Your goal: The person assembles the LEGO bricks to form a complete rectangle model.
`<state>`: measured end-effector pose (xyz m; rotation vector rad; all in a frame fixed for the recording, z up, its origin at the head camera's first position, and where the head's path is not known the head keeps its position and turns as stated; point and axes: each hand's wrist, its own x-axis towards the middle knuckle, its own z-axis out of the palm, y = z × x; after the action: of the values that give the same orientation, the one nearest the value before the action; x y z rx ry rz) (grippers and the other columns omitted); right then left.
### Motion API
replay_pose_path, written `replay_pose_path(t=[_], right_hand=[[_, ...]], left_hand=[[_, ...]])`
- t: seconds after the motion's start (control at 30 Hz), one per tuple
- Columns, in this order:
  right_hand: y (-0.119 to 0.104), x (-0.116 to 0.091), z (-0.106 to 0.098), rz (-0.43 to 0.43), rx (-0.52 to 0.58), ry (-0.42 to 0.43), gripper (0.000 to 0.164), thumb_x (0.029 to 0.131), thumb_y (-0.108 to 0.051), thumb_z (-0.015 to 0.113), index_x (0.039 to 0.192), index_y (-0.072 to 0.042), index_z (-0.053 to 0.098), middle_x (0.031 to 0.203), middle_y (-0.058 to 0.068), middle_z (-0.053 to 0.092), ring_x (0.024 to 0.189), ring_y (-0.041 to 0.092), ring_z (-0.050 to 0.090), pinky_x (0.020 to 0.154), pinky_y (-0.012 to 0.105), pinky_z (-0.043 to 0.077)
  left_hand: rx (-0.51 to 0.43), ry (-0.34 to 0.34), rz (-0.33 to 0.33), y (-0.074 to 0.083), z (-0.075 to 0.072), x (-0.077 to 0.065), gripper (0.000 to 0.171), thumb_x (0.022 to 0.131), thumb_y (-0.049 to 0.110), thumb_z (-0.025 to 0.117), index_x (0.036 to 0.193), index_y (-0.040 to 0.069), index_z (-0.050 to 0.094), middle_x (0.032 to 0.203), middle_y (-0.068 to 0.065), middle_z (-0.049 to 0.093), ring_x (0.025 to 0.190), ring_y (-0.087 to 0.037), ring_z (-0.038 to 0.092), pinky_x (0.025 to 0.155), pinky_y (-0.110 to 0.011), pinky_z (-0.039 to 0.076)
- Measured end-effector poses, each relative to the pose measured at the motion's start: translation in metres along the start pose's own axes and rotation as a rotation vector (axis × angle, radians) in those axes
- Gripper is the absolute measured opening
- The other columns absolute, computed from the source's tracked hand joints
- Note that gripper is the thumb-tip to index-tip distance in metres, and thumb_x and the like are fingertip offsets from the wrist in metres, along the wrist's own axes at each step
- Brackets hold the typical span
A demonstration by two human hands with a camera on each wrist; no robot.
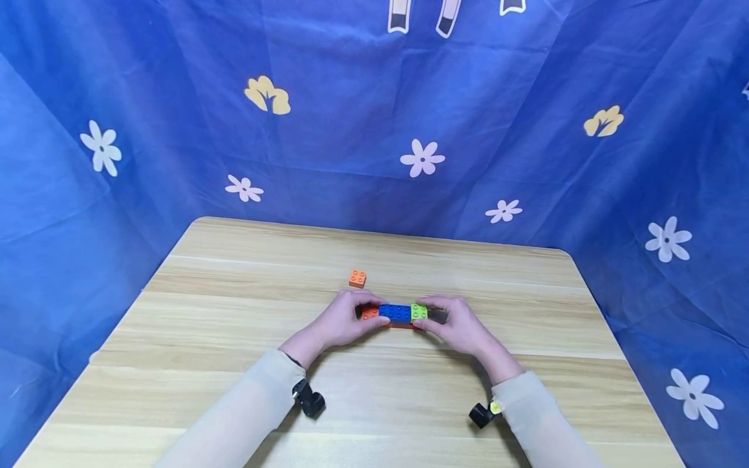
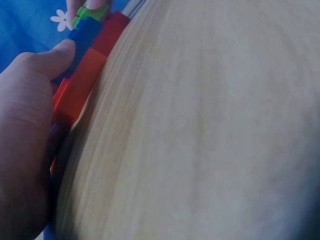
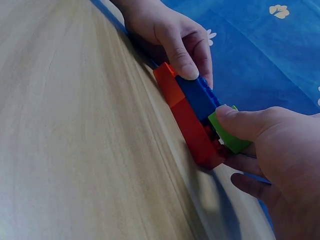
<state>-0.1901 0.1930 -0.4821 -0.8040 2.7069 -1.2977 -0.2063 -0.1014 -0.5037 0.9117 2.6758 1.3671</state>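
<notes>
A blue building brick (image 1: 394, 313) sits on top of an orange brick (image 3: 169, 89) and a red brick (image 3: 192, 130) lying end to end on the table. My left hand (image 1: 344, 318) pinches the blue brick near its left end, thumb on the near side. Between thumb and fingers, my right hand (image 1: 459, 324) holds a lime-green brick (image 3: 231, 132) at the blue brick's right end. Seen from the right wrist, the green brick is tilted over the red one, with a gap showing beneath it. Fingers on the far side are partly hidden.
A loose orange brick (image 1: 357, 279) with studs up lies behind the row, toward the table's far side. The wooden table (image 1: 263, 273) has rounded far corners. A blue flowered cloth (image 1: 351, 130) hangs behind it and at both sides.
</notes>
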Motion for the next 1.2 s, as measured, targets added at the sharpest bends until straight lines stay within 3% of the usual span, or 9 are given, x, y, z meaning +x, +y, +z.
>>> replay_pose_path(t=[0.27, 0.53, 0.97, 1.2], right_hand=[[0.001, -0.001, 0.001, -0.016, 0.001, -0.022, 0.042, 0.093, -0.021, 0.085, 0.131, -0.005, 0.074, 0.130, 0.008, 0.073, 0.125, 0.028, 0.066, 0.110, 0.049, 0.049], [0.000, 0.000, -0.001, 0.035, -0.003, -0.062, 0.035, 0.102, -0.025, 0.074, 0.134, -0.010, 0.074, 0.135, 0.007, 0.071, 0.130, 0.025, 0.062, 0.112, 0.046, 0.047], [0.006, 0.001, 0.007, -0.021, -0.021, 0.020, 0.030, 0.099, -0.018, 0.079, 0.127, -0.010, 0.078, 0.127, 0.008, 0.074, 0.122, 0.026, 0.068, 0.105, 0.046, 0.053], [0.011, 0.002, 0.011, -0.135, -0.093, 0.042, 0.031, 0.097, -0.018, 0.080, 0.125, -0.004, 0.078, 0.121, 0.012, 0.076, 0.118, 0.030, 0.070, 0.103, 0.050, 0.055]], left_hand=[[-0.018, -0.001, 0.006, -0.001, 0.001, 0.001, 0.035, 0.092, 0.037, 0.086, 0.120, 0.018, 0.080, 0.110, 0.012, 0.075, 0.105, -0.010, 0.068, 0.098, -0.037, 0.053], [-0.012, 0.000, 0.006, 0.000, 0.002, 0.000, 0.036, 0.092, 0.038, 0.086, 0.121, 0.018, 0.079, 0.110, 0.012, 0.075, 0.105, -0.009, 0.068, 0.097, -0.037, 0.054], [-0.012, 0.004, -0.004, 0.000, 0.002, 0.001, 0.037, 0.091, 0.036, 0.087, 0.121, 0.015, 0.079, 0.112, 0.008, 0.076, 0.106, -0.012, 0.068, 0.099, -0.039, 0.052], [-0.010, -0.001, 0.003, 0.000, 0.002, 0.000, 0.035, 0.092, 0.036, 0.086, 0.120, 0.017, 0.080, 0.111, 0.011, 0.075, 0.105, -0.010, 0.068, 0.097, -0.037, 0.054]])
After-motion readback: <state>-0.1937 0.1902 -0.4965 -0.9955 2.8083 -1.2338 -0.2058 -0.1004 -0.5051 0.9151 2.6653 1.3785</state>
